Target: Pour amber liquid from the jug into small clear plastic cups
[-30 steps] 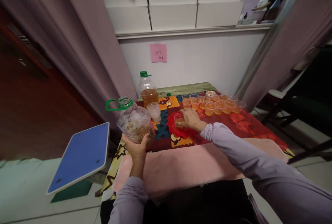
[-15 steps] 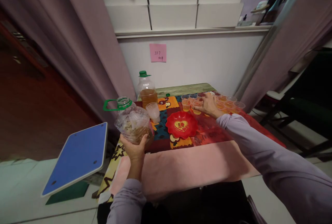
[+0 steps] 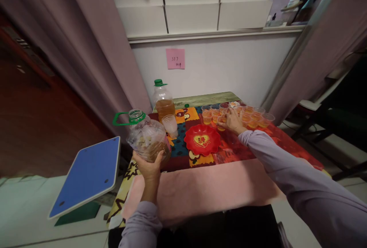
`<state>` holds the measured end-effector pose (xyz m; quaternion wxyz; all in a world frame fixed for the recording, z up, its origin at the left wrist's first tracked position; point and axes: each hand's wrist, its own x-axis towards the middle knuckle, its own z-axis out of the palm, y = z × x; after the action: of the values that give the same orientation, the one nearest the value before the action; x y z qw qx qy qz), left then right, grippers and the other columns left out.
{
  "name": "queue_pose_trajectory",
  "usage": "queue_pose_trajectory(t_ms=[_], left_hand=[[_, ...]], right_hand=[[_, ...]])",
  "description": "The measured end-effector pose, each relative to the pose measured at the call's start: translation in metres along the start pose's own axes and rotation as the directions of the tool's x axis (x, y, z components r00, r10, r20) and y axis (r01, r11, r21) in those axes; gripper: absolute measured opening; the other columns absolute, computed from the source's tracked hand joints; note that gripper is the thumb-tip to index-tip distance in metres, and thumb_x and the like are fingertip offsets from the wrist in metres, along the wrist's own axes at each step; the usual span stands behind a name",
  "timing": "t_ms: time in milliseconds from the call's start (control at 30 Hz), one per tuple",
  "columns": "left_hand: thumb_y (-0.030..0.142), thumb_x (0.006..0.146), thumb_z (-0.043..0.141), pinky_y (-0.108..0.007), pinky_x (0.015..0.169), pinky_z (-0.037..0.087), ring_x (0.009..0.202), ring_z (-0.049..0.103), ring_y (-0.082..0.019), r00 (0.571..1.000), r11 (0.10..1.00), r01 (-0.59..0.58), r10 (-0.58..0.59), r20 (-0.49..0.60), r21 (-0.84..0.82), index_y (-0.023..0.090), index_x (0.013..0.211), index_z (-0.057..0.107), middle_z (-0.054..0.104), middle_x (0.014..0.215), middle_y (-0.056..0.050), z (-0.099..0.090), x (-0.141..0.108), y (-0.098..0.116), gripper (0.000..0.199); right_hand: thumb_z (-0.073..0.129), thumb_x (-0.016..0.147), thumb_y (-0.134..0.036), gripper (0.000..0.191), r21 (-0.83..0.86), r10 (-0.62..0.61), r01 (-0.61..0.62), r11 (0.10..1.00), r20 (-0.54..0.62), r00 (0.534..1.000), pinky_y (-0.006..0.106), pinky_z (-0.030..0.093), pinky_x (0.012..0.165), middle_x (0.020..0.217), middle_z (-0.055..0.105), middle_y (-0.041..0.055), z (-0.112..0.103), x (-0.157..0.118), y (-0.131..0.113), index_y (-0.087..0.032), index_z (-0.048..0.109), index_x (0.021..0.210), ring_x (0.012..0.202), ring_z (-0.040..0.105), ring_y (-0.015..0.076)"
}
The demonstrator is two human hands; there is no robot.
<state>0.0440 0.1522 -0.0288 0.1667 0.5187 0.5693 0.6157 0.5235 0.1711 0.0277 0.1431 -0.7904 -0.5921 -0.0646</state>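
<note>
One filled cup (image 3: 220, 122) at the near side of the cup rows (image 3: 254, 118), apparently being placed, letting go calling for steady fingers; right hand (image 3: 235, 121) pinches it, palm down, arm outstretched, while left hand (image 3: 148, 165) clasps the open jug (image 3: 149, 137), left of the red plate (image 3: 210, 146).

Clear jug (image 3: 149, 137) uncapped, leaning left; plastic cup (image 3: 221, 123) upright, part-filled amber.
</note>
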Motion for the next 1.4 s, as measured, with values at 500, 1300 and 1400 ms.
queue_pose_trajectory(t_ms=[500,1300,1400], left_hand=[[0.055,0.062,0.099,-0.057,0.123,0.052,0.14,0.066,-0.037,1.0,0.999,-0.016,0.016,-0.005,-0.048,0.018,0.163,0.037,0.061,0.152,-0.022,0.003,-0.002,0.003,0.125],[0.054,0.065,0.098,-0.057,0.127,0.047,0.146,0.062,-0.038,0.999,1.0,-0.014,0.014,-0.037,-0.006,0.02,0.163,0.037,0.06,0.156,-0.021,0.005,-0.01,0.009,0.121],[0.055,0.065,0.097,-0.056,0.128,0.045,0.147,0.062,-0.037,1.0,1.0,-0.011,0.01,-0.029,-0.007,0.021,0.164,0.036,0.06,0.156,-0.021,0.005,-0.01,0.007,0.121]], right_hand=[[0.072,0.099,-0.067,0.079,0.026,-0.009,0.012,1.0,-0.102,0.995,0.071,0.022,0.134,0.172,0.049,0.033,-0.027,-0.016,-0.019,-0.006,0.068,0.148,0.163,0.04,0.0479],[0.062,0.101,-0.03,0.029,0.35,0.132,-0.251,0.903,0.329,0.935,0.028,0.049,0.067,0.073,0.078,0.0049,-0.001,-0.08,-0.063,-0.018,0.081,0.082,0.073,0.073,0.0212],[0.061,0.1,-0.031,0.029,0.383,0.117,-0.241,0.892,0.319,0.94,0.027,0.048,0.067,0.074,0.077,0.0046,0.001,-0.078,-0.064,-0.019,0.08,0.082,0.072,0.072,0.0203]])
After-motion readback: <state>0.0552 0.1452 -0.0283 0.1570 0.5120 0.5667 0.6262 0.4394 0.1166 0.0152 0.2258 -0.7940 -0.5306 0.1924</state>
